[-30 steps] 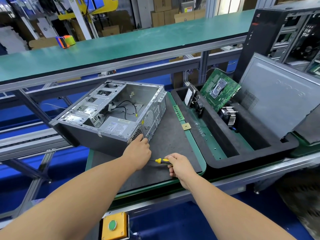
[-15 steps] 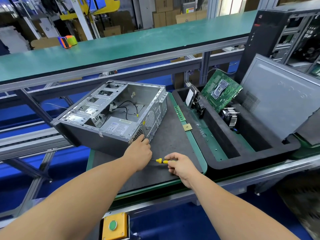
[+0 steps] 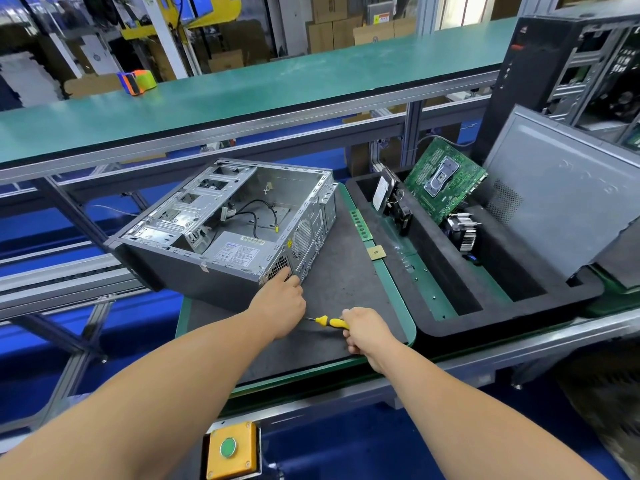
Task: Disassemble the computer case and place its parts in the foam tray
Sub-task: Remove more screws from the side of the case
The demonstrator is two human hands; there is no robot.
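The computer case [image 3: 228, 233] lay on its side on the dark mat [image 3: 346, 289], open side up, its front end hanging out past the mat's left edge. A white label [image 3: 235, 252] on the power supply [image 3: 239, 251] inside carried small print and a blue brand mark, but the writing was too small to read. The left hand [image 3: 280, 306] rested against the case's near rear corner by the vent grille, fingers bent; whether it gripped anything could not be told (the fingertips were hidden behind the hand). The right hand [image 3: 363, 329] was curled round the handle of a yellow-and-black screwdriver [image 3: 327, 321], whose shaft pointed left towards the left hand, low over the mat. Bare mat lay open between the case and the mat's green right edge. Just right of that edge sat the black foam tray [image 3: 446, 317], holding a green circuit board [image 3: 446, 178] leaning upright, a finned cooler [image 3: 462, 232] and a drive with a white sticker [image 3: 381, 192], unreadable; a grey side panel [image 3: 568, 202] leaned at its far right.
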